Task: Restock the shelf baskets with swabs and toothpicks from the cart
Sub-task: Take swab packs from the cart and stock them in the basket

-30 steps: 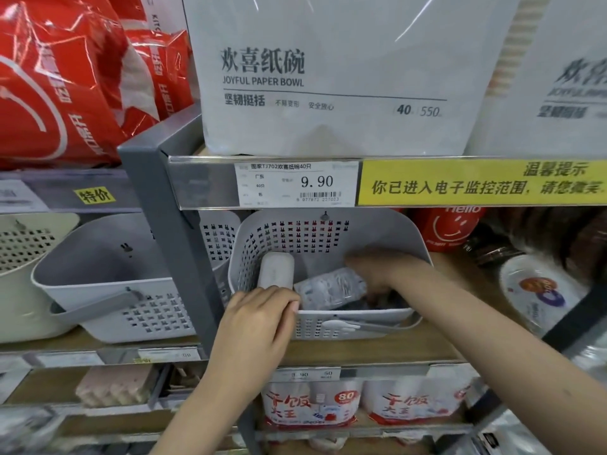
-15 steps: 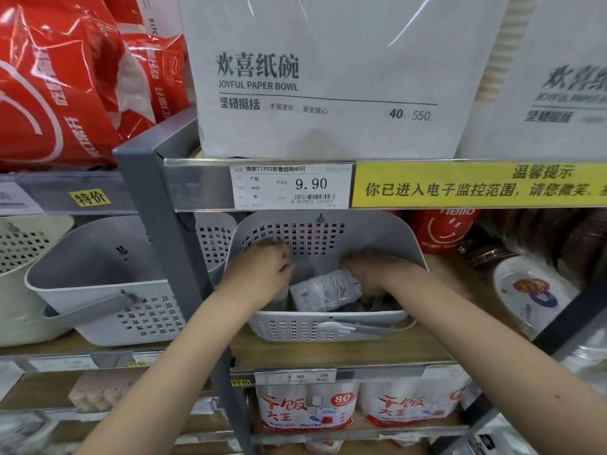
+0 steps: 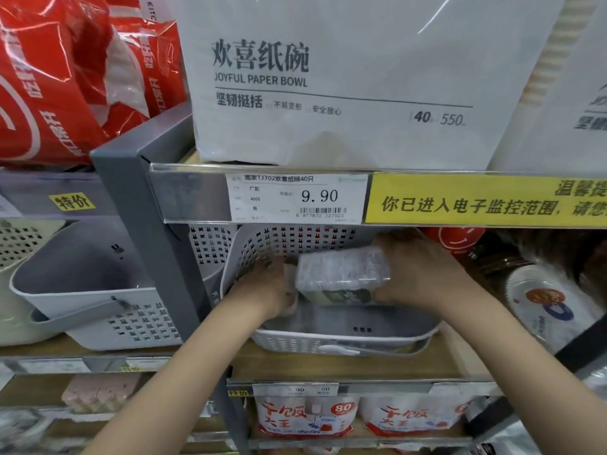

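Note:
A white perforated basket [image 3: 345,343] stands on the middle wooden shelf. Both my hands are inside it. My right hand [image 3: 417,267] grips the right end of a clear-wrapped pack of swabs [image 3: 341,274], lifted above the basket floor. My left hand [image 3: 262,287] reaches in at the basket's left side, next to the pack, with a small white container [image 3: 290,290] partly hidden behind its fingers. How that hand lies on the container is hard to see.
A grey basket [image 3: 88,290] with a handle sits on the left shelf section, past a grey upright post [image 3: 154,244]. Paper bowl packs [image 3: 328,80] fill the shelf above. Paper plates [image 3: 551,307] lie right of the basket. Red-and-white packs [image 3: 305,415] sit below.
My left hand carried the white container into the basket and went down to its left side. My right hand raised the wrapped pack off the basket floor. The view moved closer.

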`<state>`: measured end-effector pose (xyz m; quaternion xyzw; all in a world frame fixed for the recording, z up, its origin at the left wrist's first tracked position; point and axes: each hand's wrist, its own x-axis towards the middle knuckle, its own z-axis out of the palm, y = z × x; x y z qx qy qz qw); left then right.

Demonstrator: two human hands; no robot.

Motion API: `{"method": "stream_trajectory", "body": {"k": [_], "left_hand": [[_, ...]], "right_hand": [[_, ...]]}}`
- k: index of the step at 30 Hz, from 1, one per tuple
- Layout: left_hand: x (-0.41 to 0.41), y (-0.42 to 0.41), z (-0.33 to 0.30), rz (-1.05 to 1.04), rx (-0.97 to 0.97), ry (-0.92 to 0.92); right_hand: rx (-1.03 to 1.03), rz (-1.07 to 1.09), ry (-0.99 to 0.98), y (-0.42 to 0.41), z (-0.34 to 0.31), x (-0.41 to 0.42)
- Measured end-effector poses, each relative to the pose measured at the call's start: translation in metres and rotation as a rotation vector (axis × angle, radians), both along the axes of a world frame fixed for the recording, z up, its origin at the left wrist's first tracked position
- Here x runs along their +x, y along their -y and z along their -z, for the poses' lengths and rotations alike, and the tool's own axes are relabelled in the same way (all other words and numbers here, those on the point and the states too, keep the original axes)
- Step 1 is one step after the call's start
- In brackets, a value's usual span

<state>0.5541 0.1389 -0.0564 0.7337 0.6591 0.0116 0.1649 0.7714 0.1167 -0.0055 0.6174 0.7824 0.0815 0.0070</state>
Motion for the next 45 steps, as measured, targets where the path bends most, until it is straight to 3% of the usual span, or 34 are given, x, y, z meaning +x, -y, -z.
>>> {"method": "stream_trajectory", "body": {"k": [4, 8, 14, 17, 22, 27, 34, 40, 45], "left_hand": [[-0.001, -0.003, -0.001, 0.028, -0.027, -0.015], [0.002, -0.008, -0.007, 0.019, -0.114, -0.036], [0.011, -0.014, -0.016, 0.005, -0.189, -0.072], [0.011, -0.012, -0.021, 0.003, -0.143, 0.034], [0.008, 0.0, -0.037, -0.011, 0.055, 0.383], [0.014, 0.038, -0.065, -0.075, 0.311, 0.452], [0.008, 0.101, -0.067, -0.234, 0.542, 0.759], [-0.004, 0.156, -0.062, -0.232, 0.507, 0.874], [-0.042, 0.194, -0.056, -0.247, 0.415, 1.007]], "right_hand": [[0.2, 0.077, -0.102, 0.013, -0.003, 0.003], [0.467, 0.005, -0.222, 0.021, 0.007, 0.011], [0.608, -0.016, -0.243, 0.046, 0.002, 0.01], [0.63, -0.041, -0.262, 0.053, 0.0, 0.013], [0.618, -0.058, -0.256, 0.061, 0.0, 0.017], [0.698, -0.029, -0.284, 0.062, 0.002, 0.022], [0.924, -0.114, -0.307, 0.079, 0.021, 0.031], [1.008, -0.152, -0.295, 0.119, 0.027, 0.033], [0.936, -0.168, -0.369, 0.162, 0.023, 0.012]]}}
